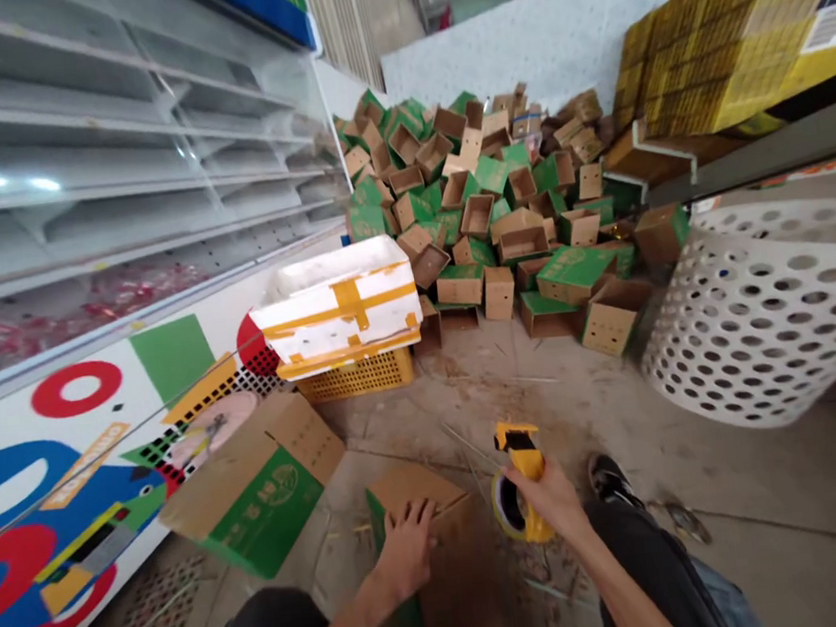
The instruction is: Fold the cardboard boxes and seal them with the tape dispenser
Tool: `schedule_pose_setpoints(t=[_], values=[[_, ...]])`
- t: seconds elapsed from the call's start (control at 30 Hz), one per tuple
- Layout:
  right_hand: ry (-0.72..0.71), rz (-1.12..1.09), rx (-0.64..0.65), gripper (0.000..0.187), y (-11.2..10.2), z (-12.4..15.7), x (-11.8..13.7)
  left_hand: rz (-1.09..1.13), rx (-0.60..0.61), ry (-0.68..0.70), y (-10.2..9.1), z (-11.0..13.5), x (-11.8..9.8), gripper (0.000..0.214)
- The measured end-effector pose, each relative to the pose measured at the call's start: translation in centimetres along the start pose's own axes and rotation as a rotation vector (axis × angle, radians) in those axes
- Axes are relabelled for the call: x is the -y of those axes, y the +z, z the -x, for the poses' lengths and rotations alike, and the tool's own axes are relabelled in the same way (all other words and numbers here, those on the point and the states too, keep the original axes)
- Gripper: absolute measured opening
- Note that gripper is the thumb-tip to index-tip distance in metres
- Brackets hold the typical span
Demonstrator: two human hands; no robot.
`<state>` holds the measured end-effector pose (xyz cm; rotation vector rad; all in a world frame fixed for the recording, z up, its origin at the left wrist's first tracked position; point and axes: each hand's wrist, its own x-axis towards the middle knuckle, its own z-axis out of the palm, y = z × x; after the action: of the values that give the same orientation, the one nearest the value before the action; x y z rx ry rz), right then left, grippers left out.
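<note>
Dark trouser legs (643,570) spread at the bottom of the view, with a cardboard box (446,562) standing on the concrete floor (772,505) between them. Beside it, a long white display fridge (105,158) runs up the left, while a big heap of small open brown-and-green boxes (489,215) fills the far corner, most lying loose and unsealed. A white perforated basket (757,315) stands to the right, and a taped foam box (333,303) sits on a yellow crate (354,376). One larger box with a green panel (256,483) lies tilted near the fridge. The left hand (407,551) rests open on the near box, fingers spread across its top edge. The right hand (549,500) is clenched around a yellow tape dispenser (522,463), held just beside that box. Whether tape is on the box, I cannot tell.
</note>
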<state>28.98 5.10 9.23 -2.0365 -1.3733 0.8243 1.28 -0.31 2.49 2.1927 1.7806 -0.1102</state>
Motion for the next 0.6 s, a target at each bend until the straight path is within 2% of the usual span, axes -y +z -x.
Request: schedule_pose_setpoints(t=[0.07,0.13,0.27,0.43,0.6], values=[[-0.022,-0.068,-0.002,0.049,0.4,-0.3,-0.3,0.033,-0.03,-0.024,-1.1,-0.8,1.6,0.071],[-0.033,-0.13,-0.013,0.045,0.7,-0.4,-0.4,0.044,-0.079,-0.054,-1.4,-1.4,2.4,0.073],[-0.057,-0.201,-0.026,0.041,1.0,-0.2,-0.2,-0.049,-0.144,-0.124,-0.7,-2.3,2.1,0.091],[-0.046,-0.185,-0.02,0.048,0.9,0.3,0.2,0.008,-0.182,-0.225,-0.2,-3.0,1.6,0.086],[-0.067,-0.163,-0.005,0.05,1.1,0.4,0.2,0.053,-0.164,-0.235,-0.2,-3.3,2.6,0.086]])
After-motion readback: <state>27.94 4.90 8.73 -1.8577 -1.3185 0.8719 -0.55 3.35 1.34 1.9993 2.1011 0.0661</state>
